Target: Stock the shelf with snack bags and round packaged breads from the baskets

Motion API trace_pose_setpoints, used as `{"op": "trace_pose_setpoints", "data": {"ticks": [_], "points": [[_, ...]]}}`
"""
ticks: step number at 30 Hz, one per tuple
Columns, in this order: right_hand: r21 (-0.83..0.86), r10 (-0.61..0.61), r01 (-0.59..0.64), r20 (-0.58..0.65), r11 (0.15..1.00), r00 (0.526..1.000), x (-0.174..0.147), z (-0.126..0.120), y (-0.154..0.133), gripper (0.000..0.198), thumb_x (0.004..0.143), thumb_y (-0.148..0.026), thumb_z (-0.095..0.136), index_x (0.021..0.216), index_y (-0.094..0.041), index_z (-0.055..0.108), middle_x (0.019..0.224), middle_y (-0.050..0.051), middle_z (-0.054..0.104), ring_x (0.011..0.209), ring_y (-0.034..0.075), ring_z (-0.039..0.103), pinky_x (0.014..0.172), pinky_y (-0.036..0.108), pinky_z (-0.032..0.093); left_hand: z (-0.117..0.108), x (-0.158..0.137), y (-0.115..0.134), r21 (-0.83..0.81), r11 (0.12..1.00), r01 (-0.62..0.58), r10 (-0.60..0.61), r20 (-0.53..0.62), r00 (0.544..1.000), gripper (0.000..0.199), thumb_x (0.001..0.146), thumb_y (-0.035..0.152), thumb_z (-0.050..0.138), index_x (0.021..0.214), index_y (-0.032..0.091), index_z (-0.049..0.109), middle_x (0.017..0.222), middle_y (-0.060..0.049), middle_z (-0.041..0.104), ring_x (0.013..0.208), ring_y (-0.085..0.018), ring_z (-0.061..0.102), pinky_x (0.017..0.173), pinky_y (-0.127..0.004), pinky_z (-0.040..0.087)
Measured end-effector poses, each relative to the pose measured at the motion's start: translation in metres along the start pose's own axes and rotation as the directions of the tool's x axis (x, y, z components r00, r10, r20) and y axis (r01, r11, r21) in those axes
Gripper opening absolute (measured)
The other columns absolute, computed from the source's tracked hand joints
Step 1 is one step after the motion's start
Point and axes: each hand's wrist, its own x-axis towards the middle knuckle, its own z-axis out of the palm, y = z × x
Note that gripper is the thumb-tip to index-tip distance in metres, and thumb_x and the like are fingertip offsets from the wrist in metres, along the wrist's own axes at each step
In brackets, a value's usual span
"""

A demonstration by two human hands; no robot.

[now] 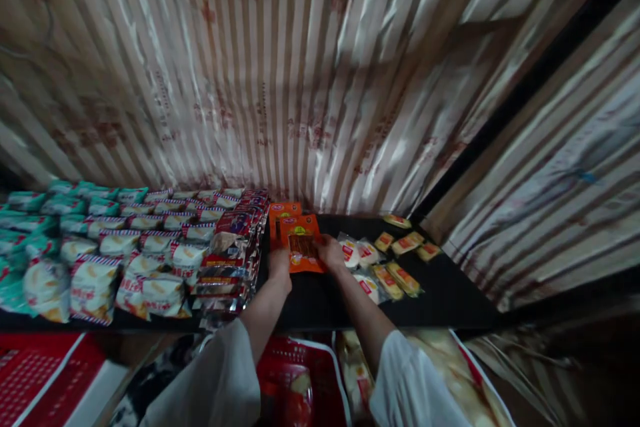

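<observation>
An orange snack packet (pixel 302 244) with a window showing brown strips is held between my two hands over the black shelf (pixel 313 310). My left hand (pixel 280 261) grips its left edge, and my right hand (pixel 330 252) has hold of the right edge. Partly covered behind it lies another orange packet (pixel 285 208). Just right of my right hand are round white packets (pixel 351 252) and small yellow packets (pixel 403 278). Left of my left hand stand rows of dark red packets (pixel 233 240).
Rows of white snack bags (pixel 95 283) and green bags (pixel 25 223) fill the shelf's left side. Below its front edge sit a red basket (pixel 333 363), a red crate (pixel 35 373) and a box of packets (pixel 445 363). A striped sheet wall (pixel 280 93) rises behind.
</observation>
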Motion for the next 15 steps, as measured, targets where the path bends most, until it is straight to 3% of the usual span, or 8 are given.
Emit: {"op": "trace_pose_setpoints", "data": {"ticks": [3, 7, 15], "points": [[0.005, -0.006, 0.006, 0.002, 1.0, 1.0, 0.014, 0.006, -0.003, 0.03, 0.086, -0.026, 0.051, 0.108, -0.011, 0.064, 0.105, 0.013, 0.069, 0.097, 0.021, 0.064, 0.076, 0.023, 0.044, -0.007, -0.004, -0.006, -0.044, 0.997, 0.069, -0.067, 0.046, 0.997, 0.006, 0.07, 0.01, 0.062, 0.068, 0.013, 0.067, 0.079, -0.008, 0.07, 0.079, -0.02, 0.067, 0.07, -0.032, 0.055], [0.004, -0.008, 0.008, 0.0, 1.0, 1.0, 0.027, 0.017, -0.009, 0.027, 0.085, -0.026, 0.052, 0.105, -0.015, 0.066, 0.101, 0.011, 0.07, 0.096, 0.02, 0.065, 0.076, 0.023, 0.045, -0.01, -0.005, -0.019, -0.179, 0.983, 0.03, -0.023, 0.04, 0.999, 0.012, 0.073, 0.006, 0.059, 0.074, 0.013, 0.068, 0.096, -0.01, 0.069, 0.092, -0.019, 0.065, 0.079, -0.032, 0.054], [-0.024, 0.001, -0.001, 0.009, 1.0, 1.0, 0.037, 0.033, -0.02, 0.028, 0.085, -0.03, 0.052, 0.105, -0.015, 0.065, 0.1, 0.012, 0.07, 0.095, 0.021, 0.065, 0.074, 0.024, 0.045, -0.009, 0.012, -0.026, -0.225, 0.97, -0.093, 0.088, -0.033, 0.996, 0.022, 0.073, 0.0, 0.051, 0.076, 0.013, 0.068, 0.095, -0.008, 0.071, 0.097, -0.019, 0.064, 0.086, -0.031, 0.052]]}}
